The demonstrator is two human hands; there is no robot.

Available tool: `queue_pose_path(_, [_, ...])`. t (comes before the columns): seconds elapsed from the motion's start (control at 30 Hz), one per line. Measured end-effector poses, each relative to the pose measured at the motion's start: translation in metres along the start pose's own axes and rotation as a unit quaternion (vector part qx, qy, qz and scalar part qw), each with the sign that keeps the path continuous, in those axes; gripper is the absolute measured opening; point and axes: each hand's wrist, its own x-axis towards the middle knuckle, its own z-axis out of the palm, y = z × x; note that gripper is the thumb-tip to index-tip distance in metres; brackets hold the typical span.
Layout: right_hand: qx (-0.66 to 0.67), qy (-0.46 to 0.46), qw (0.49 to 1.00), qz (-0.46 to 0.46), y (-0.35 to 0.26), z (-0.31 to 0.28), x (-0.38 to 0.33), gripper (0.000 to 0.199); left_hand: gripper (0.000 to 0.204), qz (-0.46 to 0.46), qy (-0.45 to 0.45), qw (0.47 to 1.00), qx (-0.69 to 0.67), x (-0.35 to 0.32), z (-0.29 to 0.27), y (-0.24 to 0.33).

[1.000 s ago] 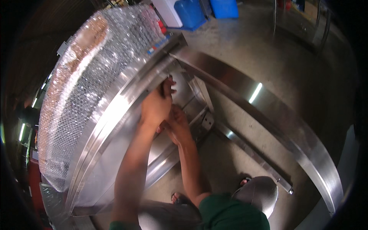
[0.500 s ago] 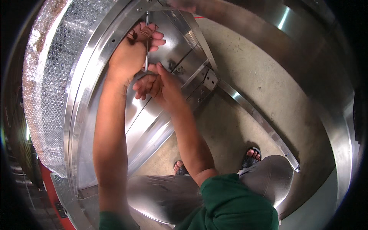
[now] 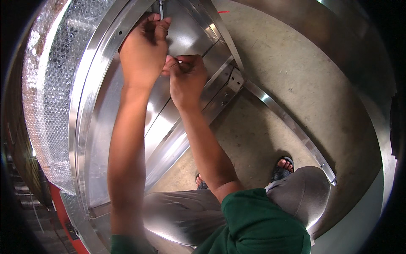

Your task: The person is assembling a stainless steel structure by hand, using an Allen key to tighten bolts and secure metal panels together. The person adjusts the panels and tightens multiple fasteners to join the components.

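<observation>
Both hands are up against a big shiny steel frame [image 3: 91,84] that curves along the person's left side. The left hand [image 3: 141,51] is curled tight, with its fingers wrapped around a thin metal rod [image 3: 160,9] that sticks up out of the fist near the top of the view. It looks like a small tool, but the end of it is cut off by the edge of the view, so I cannot tell what kind. The right hand [image 3: 188,78] is just beside the left one and touches it. Its thumb and fingers are pressed together, pinching something small and pale [image 3: 179,60]; it is too tiny to tell what it is. Under the hands lies a flat steel panel [image 3: 186,34], and a steel rail [image 3: 186,127] runs down from it at a slant toward the person's knees. A small steel bracket [image 3: 234,82] sits where this rail meets a long thin steel strip [image 3: 292,127] that goes off to the right across the concrete floor [image 3: 296,72]. Bubble wrap [image 3: 48,97] covers the outside of the frame on the far left. The person wears a green shirt [image 3: 258,224], grey trousers [image 3: 182,216] and sandals [image 3: 281,169].
</observation>
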Motion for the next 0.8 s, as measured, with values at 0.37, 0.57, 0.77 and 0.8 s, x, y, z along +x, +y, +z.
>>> queue_pose_path(0.37, [0.353, -0.195, 0.877, 0.262, -0.007, -0.036, 0.013, 0.03, 0.017, -0.001, 0.024, 0.999, -0.035, -0.002, 0.014, 0.004])
queue_pose_path(0.57, [0.295, -0.247, 0.892, 0.238, -0.005, -0.032, 0.014, 0.01, 0.019, -0.065, -0.052, 0.973, -0.217, 0.0, 0.009, 0.002])
queue_pose_path(0.77, [-0.193, -0.055, 0.963, -0.181, 0.004, -0.002, -0.003, 0.016, 0.02, 0.056, 0.017, 0.994, 0.095, -0.002, 0.004, 0.009])
queue_pose_path(0.8, [-0.224, -0.063, 0.956, -0.18, 0.004, -0.001, -0.005, 0.017, 0.02, 0.046, 0.022, 0.992, 0.115, -0.003, 0.005, 0.01])
